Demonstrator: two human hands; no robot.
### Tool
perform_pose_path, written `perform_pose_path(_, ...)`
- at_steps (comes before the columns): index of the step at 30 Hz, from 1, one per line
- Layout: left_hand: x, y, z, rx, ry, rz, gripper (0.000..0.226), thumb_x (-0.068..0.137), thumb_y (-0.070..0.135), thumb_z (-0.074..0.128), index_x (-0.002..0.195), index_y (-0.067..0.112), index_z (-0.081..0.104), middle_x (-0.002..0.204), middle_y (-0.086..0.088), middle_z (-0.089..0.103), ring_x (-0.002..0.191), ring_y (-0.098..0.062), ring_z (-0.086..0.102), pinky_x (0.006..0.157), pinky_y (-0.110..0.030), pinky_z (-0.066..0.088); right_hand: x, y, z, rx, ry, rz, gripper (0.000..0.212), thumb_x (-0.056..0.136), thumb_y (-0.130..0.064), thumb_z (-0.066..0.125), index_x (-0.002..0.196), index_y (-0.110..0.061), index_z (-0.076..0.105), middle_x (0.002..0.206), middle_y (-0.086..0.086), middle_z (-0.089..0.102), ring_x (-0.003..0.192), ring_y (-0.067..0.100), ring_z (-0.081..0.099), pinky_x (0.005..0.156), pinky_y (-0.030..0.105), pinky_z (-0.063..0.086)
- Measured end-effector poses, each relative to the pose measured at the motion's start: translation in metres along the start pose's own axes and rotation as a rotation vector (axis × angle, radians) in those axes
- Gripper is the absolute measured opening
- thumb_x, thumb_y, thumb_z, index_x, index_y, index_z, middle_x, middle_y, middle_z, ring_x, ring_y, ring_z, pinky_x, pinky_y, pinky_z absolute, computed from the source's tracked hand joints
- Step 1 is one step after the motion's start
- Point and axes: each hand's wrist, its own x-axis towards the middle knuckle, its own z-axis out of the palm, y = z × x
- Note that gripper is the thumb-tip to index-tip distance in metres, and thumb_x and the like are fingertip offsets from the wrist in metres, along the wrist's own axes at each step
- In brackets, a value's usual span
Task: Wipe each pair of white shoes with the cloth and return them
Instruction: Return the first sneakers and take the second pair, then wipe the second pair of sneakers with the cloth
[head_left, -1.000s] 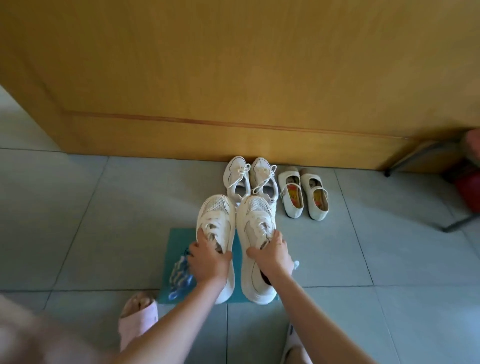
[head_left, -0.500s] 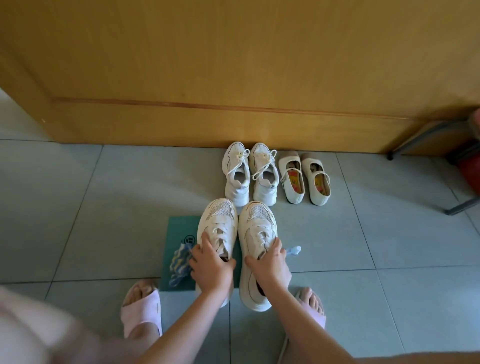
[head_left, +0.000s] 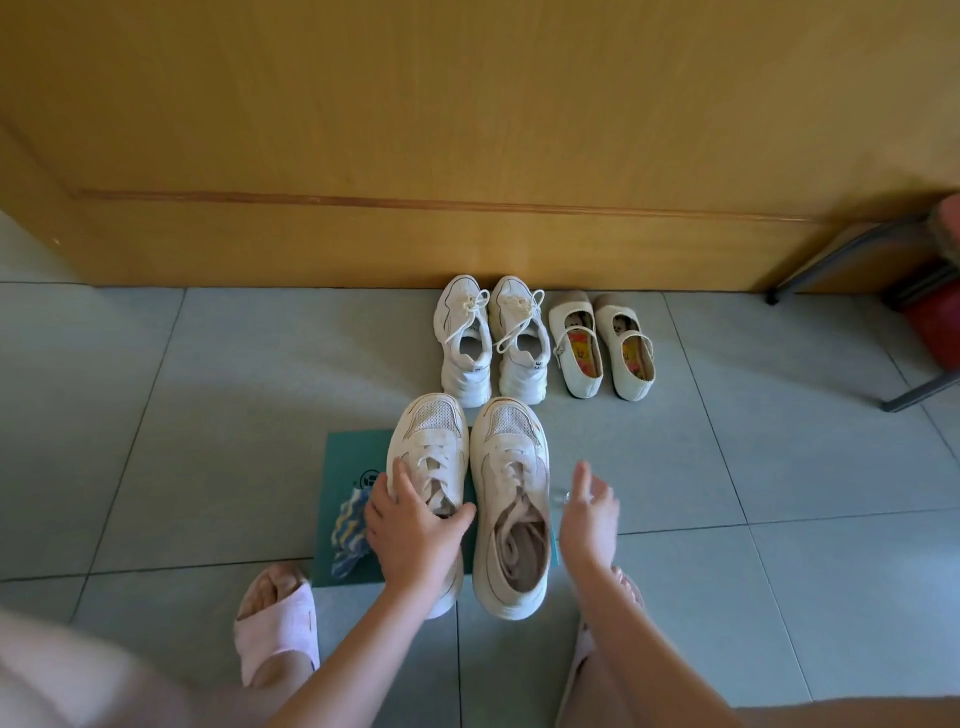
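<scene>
A pair of large white mesh sneakers stands toes-forward on a green mat (head_left: 349, 457) in front of me. My left hand (head_left: 410, 525) grips the left sneaker (head_left: 434, 441) at its collar, thumb across the opening and fingers down the outer side. The right sneaker (head_left: 511, 499) stands free beside it. My right hand (head_left: 589, 512) hovers just right of that sneaker with fingers spread, holding nothing. A blue, yellow and white striped cloth (head_left: 347, 538) lies crumpled on the mat, left of my left hand.
Behind the mat, a white lace-up sneaker pair (head_left: 488, 343) and white strap shoes (head_left: 602, 353) stand against the wooden panel (head_left: 467, 156). Metal chair legs (head_left: 831, 260) and a red object (head_left: 940, 322) are at far right. My feet wear pink slippers (head_left: 278, 623).
My right hand has let go of the right sneaker and moved off to its right, fingers spread. The pair has settled on the mat; my left hand keeps its hold.
</scene>
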Motion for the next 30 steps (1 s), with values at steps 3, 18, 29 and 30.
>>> perform_pose_path(3, 0.006, 0.002, -0.005, -0.044, 0.051, 0.08, 0.098, 0.072, 0.051, 0.071, 0.147, 0.016, 0.019, 0.151, -0.013, 0.021, 0.138, -0.032, 0.02, 0.111, -0.044, 0.022, 0.038, 0.025, -0.017, -0.017, 0.104, 0.075, 0.049, 0.091, -0.022, 0.054, 0.136, -0.007, 0.041, 0.138, 0.015, 0.04, 0.121, 0.031, 0.044, 0.097, 0.038, 0.035)
perform_pose_path(18, 0.019, -0.006, -0.005, -0.224, 0.058, 0.073, 0.091, 0.074, 0.037, 0.076, 0.144, 0.007, 0.026, 0.146, -0.013, 0.026, 0.135, -0.029, 0.029, 0.11, -0.042, 0.029, 0.107, 0.06, 0.002, -0.157, -0.108, 0.028, 0.03, 0.084, -0.018, 0.067, 0.114, -0.015, 0.067, 0.113, 0.007, 0.066, 0.08, 0.024, 0.058, 0.068, 0.026, 0.041)
perform_pose_path(29, 0.026, 0.04, -0.02, -0.349, 0.077, 0.601, 0.042, 0.084, 0.021, 0.068, 0.123, 0.016, 0.054, 0.127, 0.003, 0.05, 0.116, -0.008, 0.049, 0.098, -0.023, 0.043, 0.082, -0.09, -0.035, 0.121, -0.173, -0.611, 0.012, 0.096, -0.014, 0.048, 0.098, -0.014, 0.061, 0.078, -0.011, 0.061, 0.062, -0.01, 0.052, 0.055, 0.007, 0.037)
perform_pose_path(30, 0.028, 0.047, -0.021, -0.366, 0.041, 0.628, 0.043, 0.084, 0.023, 0.067, 0.125, 0.017, 0.053, 0.129, 0.003, 0.049, 0.113, -0.006, 0.049, 0.095, -0.018, 0.043, 0.075, -0.104, -0.037, 0.126, -0.279, -0.652, 0.013, 0.096, -0.012, 0.048, 0.098, -0.012, 0.061, 0.077, -0.012, 0.061, 0.061, -0.012, 0.052, 0.057, 0.005, 0.038)
